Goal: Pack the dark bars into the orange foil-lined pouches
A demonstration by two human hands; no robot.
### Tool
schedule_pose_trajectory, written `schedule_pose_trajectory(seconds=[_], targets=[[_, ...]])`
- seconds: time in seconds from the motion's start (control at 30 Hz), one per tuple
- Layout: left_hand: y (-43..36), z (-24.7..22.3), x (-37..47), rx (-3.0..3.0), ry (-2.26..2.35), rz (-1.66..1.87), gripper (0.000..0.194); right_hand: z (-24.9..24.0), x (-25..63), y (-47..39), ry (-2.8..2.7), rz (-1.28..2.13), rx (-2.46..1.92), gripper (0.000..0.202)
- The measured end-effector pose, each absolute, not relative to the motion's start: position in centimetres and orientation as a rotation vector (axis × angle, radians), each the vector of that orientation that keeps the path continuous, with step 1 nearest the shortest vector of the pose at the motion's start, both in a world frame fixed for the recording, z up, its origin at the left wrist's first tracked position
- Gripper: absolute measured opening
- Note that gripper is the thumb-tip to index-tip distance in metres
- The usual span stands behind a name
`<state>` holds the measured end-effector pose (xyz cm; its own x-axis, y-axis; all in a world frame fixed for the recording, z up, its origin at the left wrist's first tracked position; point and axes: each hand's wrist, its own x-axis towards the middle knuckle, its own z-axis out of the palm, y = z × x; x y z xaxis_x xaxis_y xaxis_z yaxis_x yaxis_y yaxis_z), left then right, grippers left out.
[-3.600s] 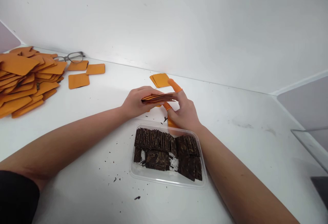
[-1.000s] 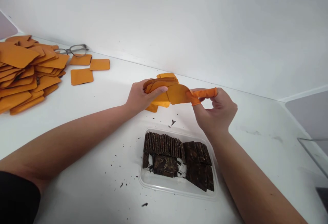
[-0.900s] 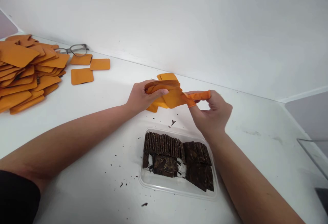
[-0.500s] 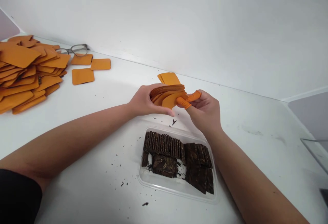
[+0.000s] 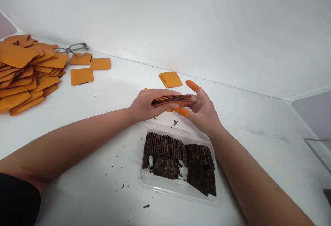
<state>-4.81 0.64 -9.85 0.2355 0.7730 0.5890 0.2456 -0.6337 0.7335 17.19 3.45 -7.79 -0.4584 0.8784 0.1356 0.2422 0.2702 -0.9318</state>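
My left hand (image 5: 146, 105) is closed around a stack of orange paper packets (image 5: 172, 99), turned so its dark, layered edges face me. At the right end of the stack, my right hand (image 5: 203, 110) touches it with a bent finger. Orange finger cots cover the right thumb and forefinger; the forefinger is raised and spread away from the thumb, which lies low beside the stack. Just below the hands stands a clear plastic container (image 5: 178, 195) holding rows of thin dark brown pressed slabs (image 5: 165, 145), some on edge and some flat.
A large heap of orange packets (image 5: 28, 70) lies at the left, with several loose ones (image 5: 82, 76) beside it. Eyeglasses (image 5: 77, 49) rest by the heap near the wall. A few packets (image 5: 172, 79) lie behind my hands. Dark crumbs (image 5: 146, 206) dot the white table.
The stack has gone from fanned, broad side showing, to squared and edge-on in my left hand. My right forefinger has lifted off it and spread from the thumb.
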Motion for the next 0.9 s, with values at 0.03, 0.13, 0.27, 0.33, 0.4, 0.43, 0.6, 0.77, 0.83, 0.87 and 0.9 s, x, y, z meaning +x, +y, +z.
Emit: schedule_pose_trajectory(seconds=[0.03,0.13,0.27,0.33,0.4,0.43,0.6,0.77,0.83,0.87,0.9], targets=[[0.8,-9.8,-4.9,2.015,0.923,1.349,0.029,-7.8,17.2,3.4,-1.892,1.172,-1.031,0.106],[1.2,-9.8,-5.0,2.013,0.909,1.206,0.022,-7.8,17.2,3.0,-1.968,1.068,-1.107,0.099],[1.4,-9.7,-5.2,1.968,0.912,1.174,0.022,-7.5,17.1,2.3,-2.028,0.952,-1.170,0.075],[1.2,-9.7,-5.2,1.945,0.901,1.191,0.023,-7.5,17.0,2.1,-2.030,0.905,-1.171,0.067],[1.1,-9.7,-5.1,1.916,0.894,1.219,0.025,-7.6,16.9,2.0,-2.016,0.853,-1.158,0.062],[1.1,-9.7,-5.1,1.902,0.890,1.231,0.026,-7.7,16.8,2.0,-2.008,0.831,-1.145,0.059],[1.4,-10.0,-4.8,1.897,0.817,1.164,0.026,-8.4,16.7,2.2,-2.054,0.817,-1.045,0.070],[1.6,-10.4,-4.7,1.929,0.795,1.107,0.027,-8.8,17.1,2.5,-2.133,0.832,-0.995,0.069],[1.6,-10.5,-4.8,1.891,0.834,1.128,0.030,-8.9,17.1,2.5,-2.117,0.830,-1.008,0.061],[1.6,-10.6,-4.8,1.861,0.864,1.146,0.032,-9.0,17.0,2.5,-2.103,0.831,-1.012,0.057],[1.7,-10.7,-4.9,1.828,0.894,1.165,0.035,-9.0,16.9,2.5,-2.088,0.833,-1.013,0.054]])
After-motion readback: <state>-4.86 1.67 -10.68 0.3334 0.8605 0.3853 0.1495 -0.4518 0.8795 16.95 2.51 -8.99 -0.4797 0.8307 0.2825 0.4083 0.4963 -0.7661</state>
